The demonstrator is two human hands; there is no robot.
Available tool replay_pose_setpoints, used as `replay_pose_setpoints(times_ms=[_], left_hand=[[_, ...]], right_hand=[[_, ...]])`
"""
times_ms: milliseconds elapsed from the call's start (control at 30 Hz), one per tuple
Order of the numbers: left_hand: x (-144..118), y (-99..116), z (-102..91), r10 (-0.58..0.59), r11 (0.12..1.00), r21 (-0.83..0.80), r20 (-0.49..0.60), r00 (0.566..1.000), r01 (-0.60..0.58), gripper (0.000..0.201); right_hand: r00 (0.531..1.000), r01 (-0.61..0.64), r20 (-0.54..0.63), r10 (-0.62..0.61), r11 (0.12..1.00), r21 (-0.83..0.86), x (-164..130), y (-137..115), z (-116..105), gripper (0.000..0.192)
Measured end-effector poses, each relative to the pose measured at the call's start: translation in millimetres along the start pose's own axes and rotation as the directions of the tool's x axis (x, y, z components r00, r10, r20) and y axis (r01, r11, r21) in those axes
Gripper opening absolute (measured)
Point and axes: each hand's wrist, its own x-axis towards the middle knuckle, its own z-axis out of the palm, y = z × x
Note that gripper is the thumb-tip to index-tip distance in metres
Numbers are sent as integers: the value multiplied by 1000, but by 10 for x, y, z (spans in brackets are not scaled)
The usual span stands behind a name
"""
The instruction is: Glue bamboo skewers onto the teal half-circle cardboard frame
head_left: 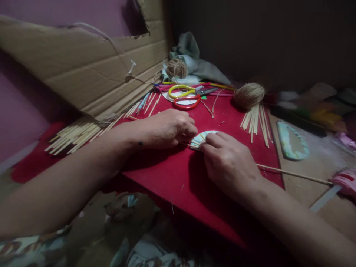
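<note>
Between my hands, just above the red cloth, is a small pale blue-green half-round piece (203, 136) with tan lines across it. My right hand (229, 157) is closed on its right side, thumb and fingers pinching the rim. My left hand (180, 128) is closed at its left, fingers curled. A thin tan strand (185, 144) runs from under my left fingers to the piece; whether it is twine or a stick, I cannot tell. The fingertips of both hands are partly hidden. Beyond them lie scissors (187, 98) with yellow and red handles.
Thin wooden sticks (73, 135) are heaped at left, more (254, 120) at right under a twine ball (249, 95). Another twine ball (177, 68) sits behind. A cardboard sheet (91, 70) stands left. A pink glue gun (346, 181) and pale oval ring (293, 141) are right.
</note>
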Motion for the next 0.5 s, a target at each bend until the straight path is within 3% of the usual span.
replay_pose_setpoints(times_ms=[333, 500], left_hand=[[10, -15, 18, 103, 995, -6, -15, 995, -103, 33], [-15, -24, 44, 52, 998, 41, -7, 999, -52, 29]], right_hand=[[998, -38, 54, 37, 999, 16, 14, 2, -1, 29], [973, -190, 151, 172, 975, 112, 12, 9, -23, 25]])
